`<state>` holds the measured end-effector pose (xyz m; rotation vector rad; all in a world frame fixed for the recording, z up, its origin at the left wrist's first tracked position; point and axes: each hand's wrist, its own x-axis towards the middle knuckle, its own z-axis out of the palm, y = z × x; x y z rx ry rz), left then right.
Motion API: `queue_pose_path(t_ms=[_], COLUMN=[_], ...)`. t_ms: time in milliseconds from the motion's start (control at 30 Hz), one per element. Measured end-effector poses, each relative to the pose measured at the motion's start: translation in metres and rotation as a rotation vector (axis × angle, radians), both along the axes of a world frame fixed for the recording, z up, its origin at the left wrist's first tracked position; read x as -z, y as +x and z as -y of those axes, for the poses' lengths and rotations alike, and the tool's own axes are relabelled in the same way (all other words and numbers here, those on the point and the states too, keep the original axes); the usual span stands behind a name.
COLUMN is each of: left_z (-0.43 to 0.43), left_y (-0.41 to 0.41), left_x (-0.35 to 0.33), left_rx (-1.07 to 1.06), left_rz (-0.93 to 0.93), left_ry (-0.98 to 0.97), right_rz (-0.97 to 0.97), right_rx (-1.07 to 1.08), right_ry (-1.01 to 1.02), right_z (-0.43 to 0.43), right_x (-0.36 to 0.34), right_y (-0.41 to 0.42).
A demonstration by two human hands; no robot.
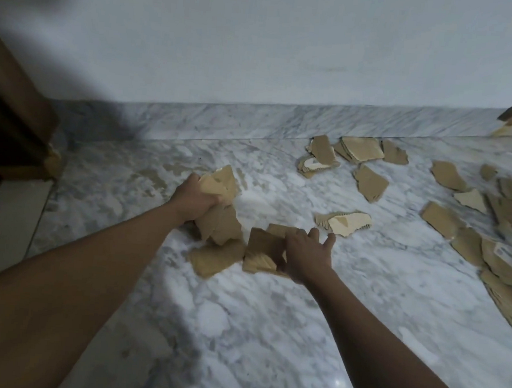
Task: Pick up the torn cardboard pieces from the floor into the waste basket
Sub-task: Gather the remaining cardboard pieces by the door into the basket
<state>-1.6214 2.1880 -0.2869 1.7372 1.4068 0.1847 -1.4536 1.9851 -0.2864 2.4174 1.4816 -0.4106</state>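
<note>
Marble floor (239, 329) meets the wall (259, 42). Away from the wall, the left hand (197, 196) grips cardboard pieces (221, 218); the right hand (306, 255) lies spread on a scrap (263, 244).

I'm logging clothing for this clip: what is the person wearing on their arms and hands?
Nothing visible: both arms are bare as far as the frame shows, with no sleeves, and the left hand and right hand carry no gloves, rings, watch or bands.

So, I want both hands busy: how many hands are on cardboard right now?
2. The left hand grips a bundle of cardboard scraps near the centre; the right hand rests on floor scraps just beside it.
</note>
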Motion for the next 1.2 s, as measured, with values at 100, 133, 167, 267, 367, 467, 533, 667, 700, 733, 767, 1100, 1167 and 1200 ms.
queue_pose_path(t_ms=[100,133,167,267,367,467,533,667,700,733,767,1100,1167,1200], left_z=[-0.011,-0.014,-0.016,-0.021,-0.017,-0.006,-0.004,-0.010,-0.012,-0.014,-0.015,-0.004,0.013,0.024], left_y=[0.003,0.003,0.003,0.000,-0.007,-0.008,-0.002,0.007,0.008,0.009,0.009,0.006,0.017,0.027], left_x=[0.005,0.004,0.004,0.005,0.010,0.011,0.011,0.008,0.009,0.010,0.009,0.017,0.010,0.006], left_rx=[-0.069,-0.094,-0.121,-0.196,-0.108,-0.090,-0.117,-0.018,0.002,0.005,0.004,0.186,0.305,0.399], left_rz=[0.032,0.056,0.082,0.073,-0.044,-0.100,-0.170,-0.311,-0.335,-0.335,-0.322,-0.134,-0.070,-0.077], left_ry=[-0.030,-0.023,-0.023,-0.024,-0.028,-0.018,0.048,0.041,0.014,-0.024,-0.071,-0.158,-0.228,-0.215], right_rz=[0.051,0.036,-0.001,-0.142,-0.260,-0.310,-0.294,-0.211,-0.203,-0.204,-0.224,-0.656,-0.774,-0.785], right_rx=[0.019,0.029,0.050,0.090,-0.071,-0.317,-0.469,-0.564,-0.545,-0.516,-0.467,0.260,0.471,0.570], right_ry=[0.112,0.147,0.170,0.175,0.124,0.088,0.088,0.081,0.084,0.084,0.066,-0.047,0.069,0.151], right_z=[0.009,0.014,0.019,0.026,0.012,-0.019,-0.040,-0.056,-0.054,-0.049,-0.042,0.028,0.051,0.063], right_x=[0.005,0.006,0.004,-0.014,-0.029,-0.028,-0.013,0.009,0.011,0.012,0.014,-0.003,-0.014,-0.020], right_y=[-0.013,-0.015,-0.015,-0.016,-0.037,-0.074,-0.095,-0.113,-0.114,-0.114,-0.112,-0.013,0.029,0.050])
